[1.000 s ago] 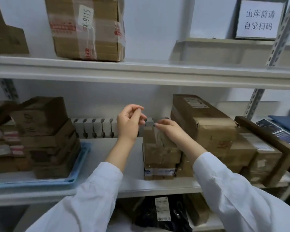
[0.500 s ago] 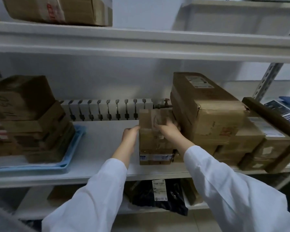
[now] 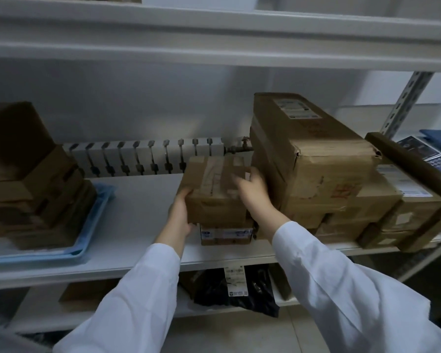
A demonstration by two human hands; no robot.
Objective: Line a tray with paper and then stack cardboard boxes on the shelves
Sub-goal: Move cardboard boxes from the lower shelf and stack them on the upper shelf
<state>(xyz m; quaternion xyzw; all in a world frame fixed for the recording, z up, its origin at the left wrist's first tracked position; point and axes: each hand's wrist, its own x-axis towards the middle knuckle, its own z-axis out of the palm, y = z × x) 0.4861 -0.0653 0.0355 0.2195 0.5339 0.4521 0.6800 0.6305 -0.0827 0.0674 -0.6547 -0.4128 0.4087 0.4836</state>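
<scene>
A small taped cardboard box (image 3: 211, 189) tops a short stack in the middle of the white shelf (image 3: 143, 200). Under it lies a box with a blue-and-white label (image 3: 225, 234). My left hand (image 3: 180, 216) grips the top box at its lower left corner, fingers curled round the edge. My right hand (image 3: 252, 192) rests on the box's top right side, blurred, with its fingers spread. At the left a blue tray (image 3: 87, 235) carries a pile of cardboard boxes (image 3: 28, 184).
A large stack of cardboard boxes (image 3: 313, 169) stands tight against the right of the small stack. A long dark box (image 3: 415, 184) leans at the far right. A white radiator (image 3: 148, 156) runs along the back wall. A black bag (image 3: 237, 289) lies on the lower shelf.
The camera has tilted down and moved closer. My left hand dropped from above the stack to the top box's lower left corner. My right hand stayed on the box's right side.
</scene>
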